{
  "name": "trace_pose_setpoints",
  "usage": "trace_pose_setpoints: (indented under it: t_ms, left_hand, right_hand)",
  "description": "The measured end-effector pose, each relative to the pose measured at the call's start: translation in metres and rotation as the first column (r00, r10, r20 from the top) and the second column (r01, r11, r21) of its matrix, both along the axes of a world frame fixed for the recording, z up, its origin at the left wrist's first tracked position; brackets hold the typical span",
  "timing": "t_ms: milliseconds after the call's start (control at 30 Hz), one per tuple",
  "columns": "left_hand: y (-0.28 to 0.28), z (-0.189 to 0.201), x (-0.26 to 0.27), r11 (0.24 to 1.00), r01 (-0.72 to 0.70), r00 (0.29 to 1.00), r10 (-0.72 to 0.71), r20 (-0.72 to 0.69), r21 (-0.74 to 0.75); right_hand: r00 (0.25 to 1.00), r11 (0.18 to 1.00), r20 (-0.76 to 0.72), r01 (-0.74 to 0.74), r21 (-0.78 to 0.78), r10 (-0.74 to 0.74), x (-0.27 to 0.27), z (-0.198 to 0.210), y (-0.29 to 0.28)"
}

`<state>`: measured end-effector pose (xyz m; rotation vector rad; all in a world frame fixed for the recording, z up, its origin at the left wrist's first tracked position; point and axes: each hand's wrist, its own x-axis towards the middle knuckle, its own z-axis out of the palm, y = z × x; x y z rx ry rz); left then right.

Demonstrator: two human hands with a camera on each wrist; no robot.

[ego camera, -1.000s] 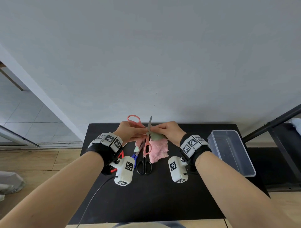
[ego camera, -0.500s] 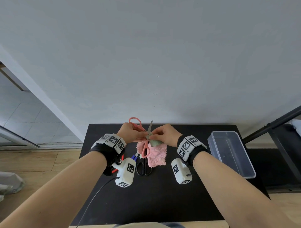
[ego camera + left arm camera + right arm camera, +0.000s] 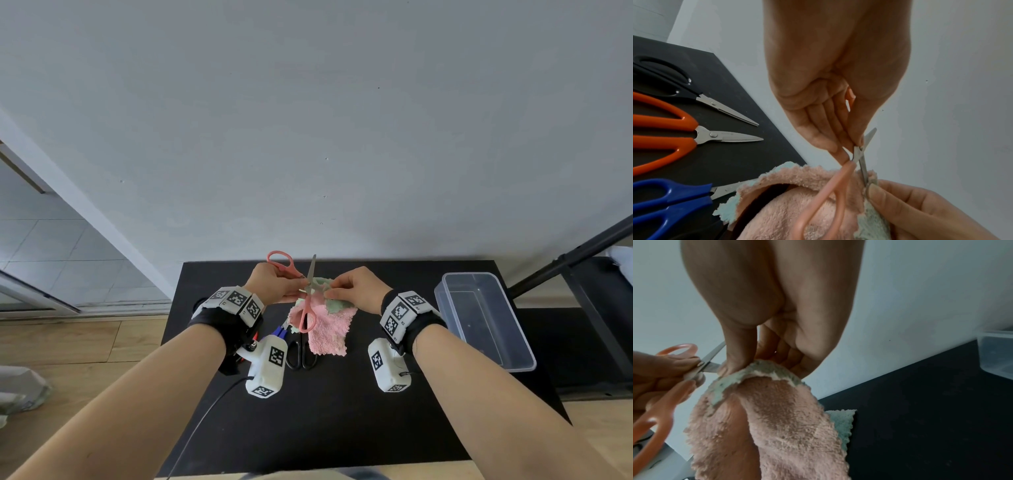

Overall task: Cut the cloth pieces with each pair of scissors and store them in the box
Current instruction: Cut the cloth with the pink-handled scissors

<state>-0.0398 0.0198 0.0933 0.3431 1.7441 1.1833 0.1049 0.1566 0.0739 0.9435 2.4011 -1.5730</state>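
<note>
A black table [image 3: 342, 411] runs out from me to the grey wall [image 3: 308, 120]. On its right side stands the clear box [image 3: 486, 318], with no cloth in it that I can see. Nearer the middle, held up above the table, hangs the pink cloth [image 3: 329, 329], its green backing [image 3: 337, 303] showing at the top edge.

My right hand [image 3: 356, 289] pinches that top edge between thumb and curled fingers. My left hand [image 3: 277, 284] grips the pink scissors [image 3: 308, 291] close to the pivot, fingers curled round them. The handles are spread wide, one loop far and left of my knuckles, the other hanging near over the cloth; one blade points up and away, the other meets the cloth edge just beside my right thumb [image 3: 735, 360]. Whether it has bitten into the cloth I cannot quite tell.

On the table under my left wrist lie three more pairs: black scissors [image 3: 694, 95], orange scissors [image 3: 684, 134] and blue scissors [image 3: 674, 206], the blue blades tucked under the cloth.
</note>
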Motion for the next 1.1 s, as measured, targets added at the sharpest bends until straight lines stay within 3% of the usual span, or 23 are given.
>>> trace_pose_setpoints:
  t_ms: [100,167,300,400,500,633,767,967,1100]
  left_hand:
    - [-0.003,-0.001,-0.004,0.997,-0.074,0.996,0.073,0.045,0.018]
    - [-0.004,-0.002,-0.008,0.989,-0.142,0.985,0.137,0.101,0.043]
    - [-0.003,-0.003,-0.007,0.964,-0.246,0.943,0.215,0.254,0.096]
    - [-0.001,-0.005,0.000,0.941,-0.314,0.904,0.257,0.341,0.124]
    - [0.001,-0.007,0.004,0.927,-0.347,0.882,0.271,0.386,0.140]
    - [0.000,-0.011,0.009,0.922,-0.356,0.871,0.268,0.411,0.152]
    - [-0.001,-0.013,0.011,0.928,-0.336,0.880,0.247,0.406,0.164]
    - [-0.002,-0.015,0.014,0.938,-0.305,0.890,0.218,0.400,0.166]
    - [-0.003,-0.013,0.015,0.949,-0.268,0.905,0.189,0.381,0.166]
  right_hand:
    - [0.996,0.995,-0.013,0.092,-0.038,-0.093,0.011,-0.006,0.005]
    - [0.969,0.963,-0.064,0.229,-0.141,-0.239,0.019,-0.014,0.006]
    - [0.807,0.737,-0.136,0.439,-0.513,-0.575,0.019,-0.019,-0.005]
    - [0.683,0.533,-0.132,0.418,-0.736,-0.718,0.011,-0.012,-0.015]
    - [0.629,0.448,-0.126,0.384,-0.808,-0.767,0.005,-0.010,-0.022]
    - [0.646,0.435,-0.118,0.357,-0.826,-0.754,0.001,-0.007,-0.028]
    - [0.696,0.478,-0.159,0.292,-0.828,-0.700,0.000,-0.005,-0.033]
    - [0.721,0.530,-0.129,0.363,-0.766,-0.681,-0.004,-0.007,-0.042]
    - [0.730,0.609,-0.160,0.405,-0.682,-0.664,-0.007,-0.012,-0.043]
